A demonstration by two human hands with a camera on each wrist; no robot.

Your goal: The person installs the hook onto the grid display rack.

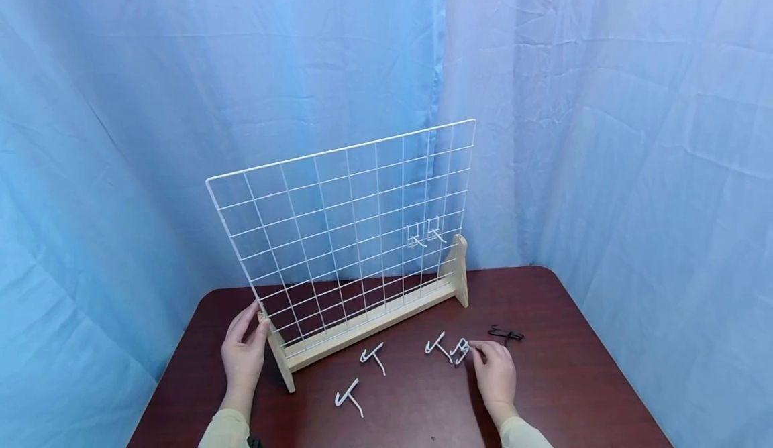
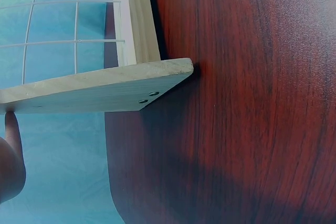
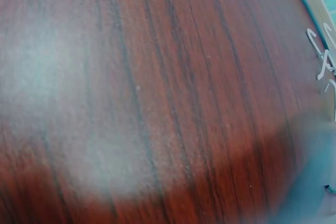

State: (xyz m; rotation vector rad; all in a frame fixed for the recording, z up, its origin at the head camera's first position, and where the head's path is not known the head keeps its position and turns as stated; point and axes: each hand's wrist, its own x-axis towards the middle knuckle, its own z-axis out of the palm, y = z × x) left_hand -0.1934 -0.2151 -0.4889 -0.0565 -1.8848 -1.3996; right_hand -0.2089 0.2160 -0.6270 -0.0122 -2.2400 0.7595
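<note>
A white wire grid panel [image 1: 362, 196] stands tilted in a pale wooden stand [image 1: 374, 320]. At the stand's left end piece [image 2: 100, 87], my left hand [image 1: 244, 351] grips the wood near the panel's lower left edge; one finger touches that piece in the left wrist view. My right hand [image 1: 496, 371] pinches a white wire hook [image 1: 461, 349] just above or on the table; I cannot tell which. Close beside it lies another white hook [image 1: 439, 346]. Two white hooks [image 1: 417, 239] hang on the grid's right side.
Two more white hooks, one nearer the stand [image 1: 373, 356] and one toward the front [image 1: 348, 396], lie on the dark red wooden table [image 1: 410, 414]. Right of the right hand are black hooks [image 1: 506, 334]. Blue curtains [image 1: 290, 66] enclose the back and sides.
</note>
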